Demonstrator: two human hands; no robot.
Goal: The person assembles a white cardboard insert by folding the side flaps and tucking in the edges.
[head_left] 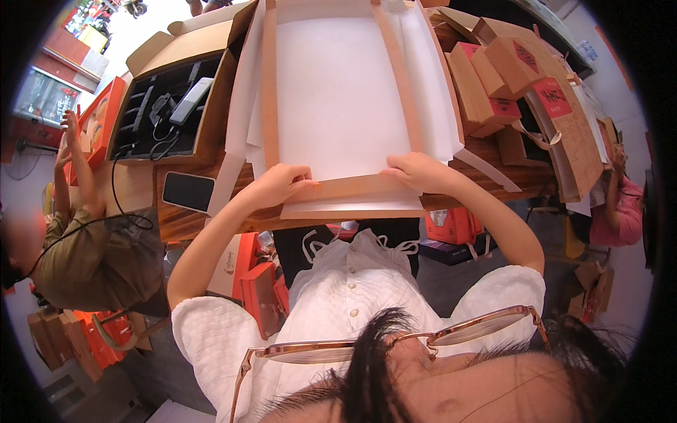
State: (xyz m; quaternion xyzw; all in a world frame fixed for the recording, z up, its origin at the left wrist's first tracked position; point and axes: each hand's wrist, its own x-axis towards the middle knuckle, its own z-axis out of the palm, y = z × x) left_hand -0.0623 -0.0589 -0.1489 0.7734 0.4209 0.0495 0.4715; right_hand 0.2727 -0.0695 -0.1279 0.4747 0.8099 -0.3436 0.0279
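Note:
A large cardboard box piece lined with white paper (338,92) lies across the wooden table in front of me. Brown strips run along its left and right sides, and another brown strip (352,187) borders its near edge. White flaps spread outward at both sides. My left hand (285,183) is closed on the left end of the near edge, fingers curled and thumb pointing inward. At the right end of that edge, my right hand (416,173) grips in the same way. The undersides of my fingers are partly hidden.
A black phone (188,191) lies left of the box piece. Beyond it stands an open brown box (224,106) holding a white device (192,100) and cables. Brown and red boxes (486,88) pile up at right. People sit at both sides; orange boxes (261,296) stand below the table.

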